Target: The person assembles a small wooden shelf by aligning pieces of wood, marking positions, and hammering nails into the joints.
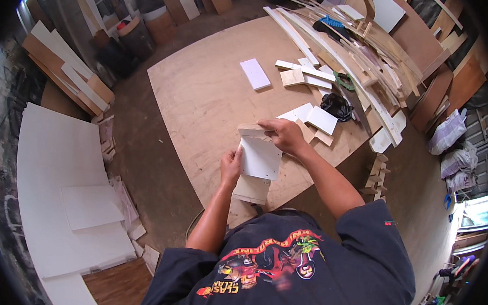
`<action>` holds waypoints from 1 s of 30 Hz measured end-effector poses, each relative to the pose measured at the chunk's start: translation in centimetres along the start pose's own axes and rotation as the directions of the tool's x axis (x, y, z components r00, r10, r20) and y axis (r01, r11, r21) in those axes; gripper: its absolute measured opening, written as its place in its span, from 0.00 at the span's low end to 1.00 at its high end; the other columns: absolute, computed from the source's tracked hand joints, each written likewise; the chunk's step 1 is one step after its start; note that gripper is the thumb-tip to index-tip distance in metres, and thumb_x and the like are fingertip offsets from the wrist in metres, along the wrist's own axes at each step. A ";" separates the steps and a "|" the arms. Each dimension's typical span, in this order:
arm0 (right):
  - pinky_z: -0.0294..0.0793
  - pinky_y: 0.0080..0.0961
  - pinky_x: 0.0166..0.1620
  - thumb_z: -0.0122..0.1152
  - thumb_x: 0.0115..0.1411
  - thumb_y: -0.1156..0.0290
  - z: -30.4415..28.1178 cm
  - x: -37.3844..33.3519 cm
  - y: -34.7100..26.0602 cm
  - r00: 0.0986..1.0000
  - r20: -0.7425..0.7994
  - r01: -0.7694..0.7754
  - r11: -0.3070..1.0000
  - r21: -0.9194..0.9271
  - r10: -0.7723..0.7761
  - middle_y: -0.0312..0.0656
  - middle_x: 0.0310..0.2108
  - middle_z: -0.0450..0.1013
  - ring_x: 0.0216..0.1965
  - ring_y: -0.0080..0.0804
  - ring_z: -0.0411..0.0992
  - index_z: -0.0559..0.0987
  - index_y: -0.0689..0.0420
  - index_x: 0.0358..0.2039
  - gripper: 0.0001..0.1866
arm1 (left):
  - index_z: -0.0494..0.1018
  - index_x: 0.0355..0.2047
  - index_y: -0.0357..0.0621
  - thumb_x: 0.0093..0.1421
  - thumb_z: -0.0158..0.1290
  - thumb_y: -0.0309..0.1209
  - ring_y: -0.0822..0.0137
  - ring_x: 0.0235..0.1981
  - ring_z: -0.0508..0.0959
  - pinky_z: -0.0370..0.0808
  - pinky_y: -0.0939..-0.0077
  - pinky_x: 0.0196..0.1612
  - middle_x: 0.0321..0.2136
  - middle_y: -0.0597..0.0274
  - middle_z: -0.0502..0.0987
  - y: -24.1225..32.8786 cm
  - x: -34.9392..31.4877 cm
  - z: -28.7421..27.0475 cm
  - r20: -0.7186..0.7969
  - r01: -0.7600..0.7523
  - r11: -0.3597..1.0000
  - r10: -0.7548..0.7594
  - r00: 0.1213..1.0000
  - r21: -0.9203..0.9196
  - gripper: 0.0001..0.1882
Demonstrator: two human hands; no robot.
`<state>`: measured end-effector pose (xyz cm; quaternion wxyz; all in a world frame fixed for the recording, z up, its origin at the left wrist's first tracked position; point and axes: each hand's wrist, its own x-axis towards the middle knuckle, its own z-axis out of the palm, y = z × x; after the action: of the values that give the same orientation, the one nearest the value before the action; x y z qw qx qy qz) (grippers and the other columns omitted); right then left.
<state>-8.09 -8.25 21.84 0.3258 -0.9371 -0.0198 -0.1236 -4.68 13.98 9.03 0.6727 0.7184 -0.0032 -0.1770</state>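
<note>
Between my hands is a white board (pixel 260 158) with small dark holes near its lower edge, and a narrow wooden strip (pixel 248 130) lies across its far end. My left hand (pixel 232 165) grips the white board's left edge, thumb pointing up along it. At the upper right, my right hand (pixel 283 134) is closed on the wooden strip, its fingers over the end. Whether strip and board are joined cannot be made out. Below them, near my body, another pale board (pixel 251 190) shows at the table's near edge.
The large wooden table (pixel 196 94) bears a pale lilac block (pixel 255 74), several wood offcuts (pixel 306 79), white pieces (pixel 321 120) and a black plastic bag (pixel 336 107). Long strips (pixel 355 56) are heaped along its right side. White sheets (pixel 67 185) stand at left; sacks (pixel 448 134) lie at right.
</note>
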 end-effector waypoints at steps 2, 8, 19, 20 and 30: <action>0.79 0.36 0.45 0.65 0.54 0.73 0.5 0.1 -0.3 1.000 0.021 -0.018 1.000 0.025 0.017 0.40 0.45 0.81 0.43 0.43 0.79 0.83 0.46 0.51 0.22 | 0.75 0.38 0.37 0.72 0.52 0.45 0.78 0.27 0.71 0.69 0.80 0.31 0.28 0.67 0.77 -0.1 -0.3 -0.2 0.025 -0.009 1.000 0.010 1.000 -0.025 0.20; 0.79 0.32 0.49 0.66 0.55 0.72 0.6 -0.8 -0.6 0.994 -0.002 -0.103 0.973 0.207 0.106 0.40 0.48 0.81 0.46 0.41 0.80 0.82 0.47 0.53 0.23 | 0.74 0.43 0.38 0.73 0.50 0.44 0.78 0.32 0.73 0.71 0.79 0.37 0.33 0.65 0.78 -0.1 -1.1 -0.8 0.051 0.019 0.990 -0.012 0.999 -0.137 0.18; 0.79 0.33 0.50 0.66 0.55 0.69 -1.2 -2.4 -2.6 0.992 0.084 -0.105 0.987 0.124 0.095 0.41 0.46 0.82 0.45 0.41 0.81 0.83 0.47 0.52 0.22 | 0.78 0.40 0.33 0.71 0.53 0.39 0.75 0.33 0.76 0.74 0.78 0.39 0.32 0.61 0.81 0.3 -2.3 0.3 -0.071 -0.144 0.987 0.139 0.988 -0.076 0.17; 0.79 0.34 0.50 0.66 0.54 0.69 -1.4 -2.6 -2.5 0.991 0.090 -0.112 0.987 0.116 0.102 0.42 0.45 0.82 0.44 0.41 0.81 0.83 0.47 0.51 0.22 | 0.78 0.39 0.33 0.71 0.53 0.39 0.75 0.32 0.76 0.74 0.78 0.38 0.31 0.62 0.81 0.3 -2.6 0.4 -0.080 -0.159 0.987 0.156 0.984 -0.034 0.17; 0.81 0.29 0.46 0.64 0.51 0.77 -3.4 -3.1 -3.4 0.980 0.197 -0.066 0.984 0.168 0.032 0.52 0.40 0.83 0.40 0.38 0.83 0.83 0.55 0.52 0.25 | 0.78 0.41 0.33 0.72 0.51 0.37 0.78 0.31 0.74 0.72 0.80 0.36 0.30 0.66 0.80 0.7 -4.6 -0.6 -0.109 -0.211 0.974 0.220 0.970 0.082 0.16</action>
<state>-12.23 -7.58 25.71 0.4058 -0.9129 -0.0389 -0.0217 -8.70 15.65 10.93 0.6615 0.7460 -0.0480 -0.0603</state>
